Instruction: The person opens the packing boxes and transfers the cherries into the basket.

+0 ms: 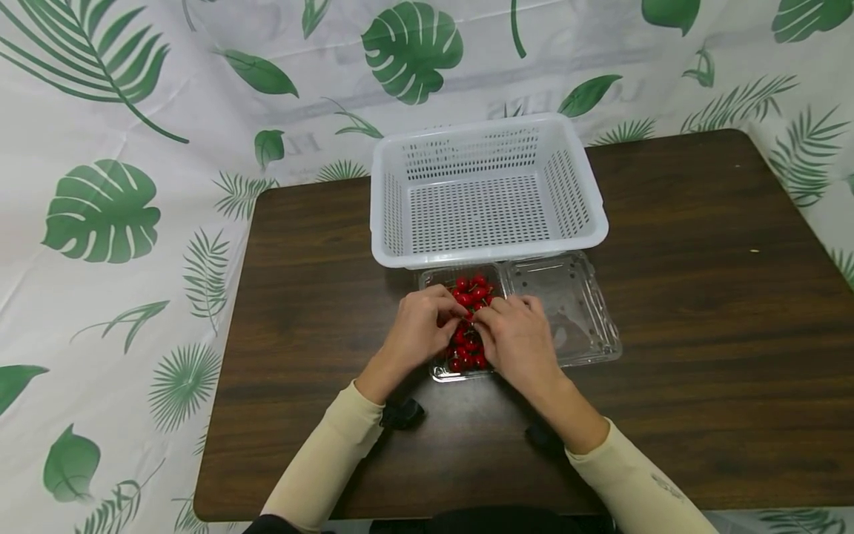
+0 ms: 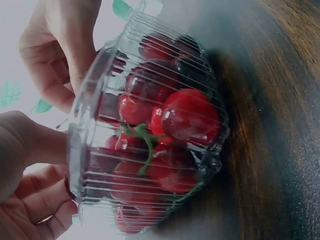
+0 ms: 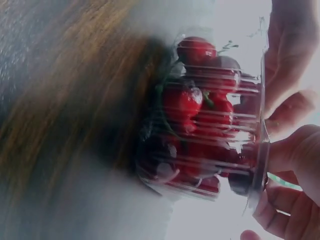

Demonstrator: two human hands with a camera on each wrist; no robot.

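Observation:
Red cherries (image 1: 477, 293) with green stems fill one half of a hinged clear plastic clamshell box (image 1: 456, 377). Above them my left hand (image 1: 422, 326) pinches a dark red cherry, partly seen at the box rim in the left wrist view. My right hand (image 1: 519, 343) faces it with thumb and finger pinched together at a thin cherry stem (image 2: 61, 123). The fingertips of both hands nearly meet over the middle of the box. Through the clear wall, more cherries (image 3: 184, 102) show in the right wrist view; the pinched fruit is mostly hidden there.
Just behind the box stands a white perforated plastic basket (image 1: 490, 256). The clamshell's transparent lid (image 1: 567, 311) lies folded out flat to the right. All of it rests on a dark wooden table (image 1: 700, 334), against a leaf-print cloth (image 1: 320, 59).

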